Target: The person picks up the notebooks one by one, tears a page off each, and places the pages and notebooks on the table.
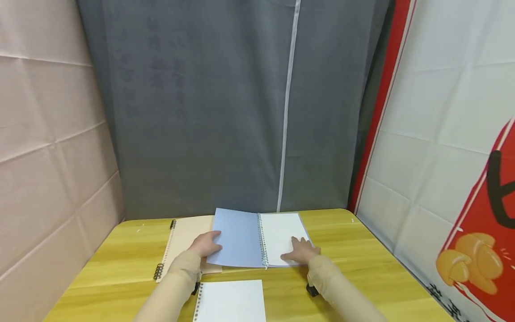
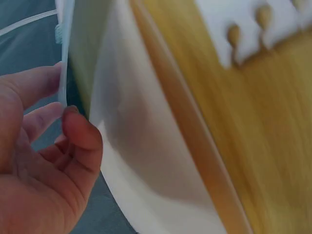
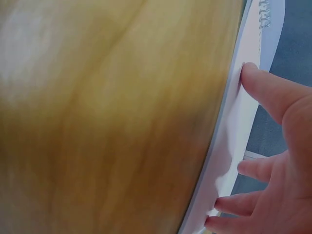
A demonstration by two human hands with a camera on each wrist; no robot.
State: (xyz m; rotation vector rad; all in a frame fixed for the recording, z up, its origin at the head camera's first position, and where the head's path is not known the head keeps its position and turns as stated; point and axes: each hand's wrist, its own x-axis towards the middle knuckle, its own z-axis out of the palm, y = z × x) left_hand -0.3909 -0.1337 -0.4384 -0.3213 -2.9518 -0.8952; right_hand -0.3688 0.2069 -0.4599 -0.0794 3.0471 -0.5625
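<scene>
my left hand [image 1: 206, 244] pinched the outer edge of the blue cover [image 1: 235, 239] of the open notebook [image 1: 259, 239], thumb curled over it. my right hand [image 1: 301, 251] lay flat, fingers straight, on the white page [image 1: 281, 235] beyond it. the notebook's spiral spine [image 1: 263, 241] ran away from me between both hands, its long axis pointing at the curtain. any print on the page looked too faint to read, i think.
</scene>
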